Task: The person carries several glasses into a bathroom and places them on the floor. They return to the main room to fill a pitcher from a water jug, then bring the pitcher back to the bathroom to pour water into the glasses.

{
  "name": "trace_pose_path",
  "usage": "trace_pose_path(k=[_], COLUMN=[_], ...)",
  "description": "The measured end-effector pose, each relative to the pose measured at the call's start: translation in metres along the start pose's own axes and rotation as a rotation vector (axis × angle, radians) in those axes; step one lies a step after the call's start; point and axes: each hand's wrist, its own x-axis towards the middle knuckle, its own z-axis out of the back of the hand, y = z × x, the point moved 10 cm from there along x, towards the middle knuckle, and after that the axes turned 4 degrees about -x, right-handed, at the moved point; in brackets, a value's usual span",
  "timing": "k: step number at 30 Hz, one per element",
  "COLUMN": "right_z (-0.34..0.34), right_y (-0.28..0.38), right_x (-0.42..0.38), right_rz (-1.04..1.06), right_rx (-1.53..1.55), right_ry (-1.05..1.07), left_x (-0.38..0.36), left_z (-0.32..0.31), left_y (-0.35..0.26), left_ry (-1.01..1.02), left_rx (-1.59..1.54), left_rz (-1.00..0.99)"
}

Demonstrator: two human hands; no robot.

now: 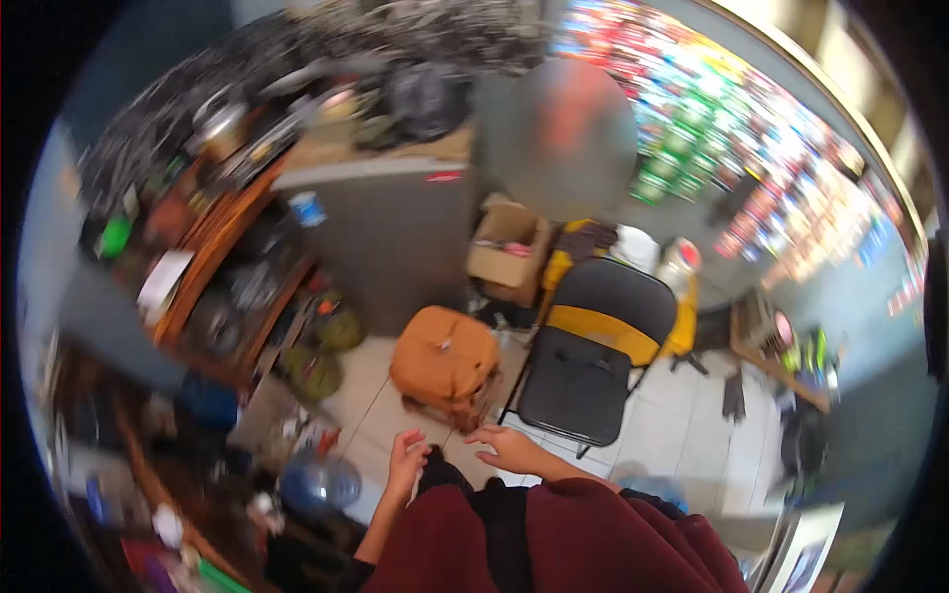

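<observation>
My left hand is held out in front of my dark red top, its fingers apart and nothing in them. To its right my right hand reaches inward, also open, with its fingers loosely bent and holding nothing. Just ahead of both hands an orange, boxy, bag-like thing rests low over the white tiled floor. A black folding chair stands just beyond my right hand, with its seat down.
A grey refrigerator stands ahead, with an open cardboard box beside it. Wooden shelves full of clutter line the left. A clear water jug lies at lower left. Hanging colourful packets fill the upper right.
</observation>
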Motion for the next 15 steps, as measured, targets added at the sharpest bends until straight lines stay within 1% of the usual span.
trace_pose_path(k=[1,2,4,6,7,8,10,11,12,14,15], right_z=[0.012,0.017,0.033,0.049,0.054,0.060,0.072,0.082,0.090,0.098,0.108], right_y=[-0.006,-0.013,-0.031,-0.046,-0.054,-0.056,-0.058,-0.058,-0.058,-0.069,-0.068], right_x=[-0.005,-0.009,-0.023,-0.038,-0.046,-0.053,-0.069,-0.075,-0.082,-0.104,-0.117], right_rz=[-0.047,-0.081,-0.114,-0.235,-0.363,-0.397,-0.480,-0.502,-0.585,-0.664,-0.712], right_rx=[0.026,0.054,0.067,0.074,0.085,0.085,-0.082,-0.078,-0.061,-0.101,-0.154], right_ry=[-0.050,-0.098,-0.248,-0.377,-0.375,-0.422,-0.504,-0.534,-0.498,-0.608,-0.689], left_x=[0.009,0.020,0.037,0.056,0.065,0.075,0.093,0.098,0.102,0.108,0.113], left_z=[-0.007,-0.017,-0.032,-0.060,-0.072,-0.081,-0.116,-0.135,-0.157,-0.197,-0.216], left_y=[0.006,0.008,0.016,0.003,-0.002,-0.008,-0.018,-0.027,-0.039,-0.056,-0.056], left_ry=[0.043,0.109,0.150,0.247,0.295,0.341,0.496,0.562,0.612,0.725,0.766], left_rx=[0.025,0.070,0.062,0.169,0.215,0.250,0.289,0.341,0.350,0.430,0.432], left_rz=[0.053,0.050,0.218,0.256,0.294,0.301,0.321,0.321,0.307,0.230,0.239])
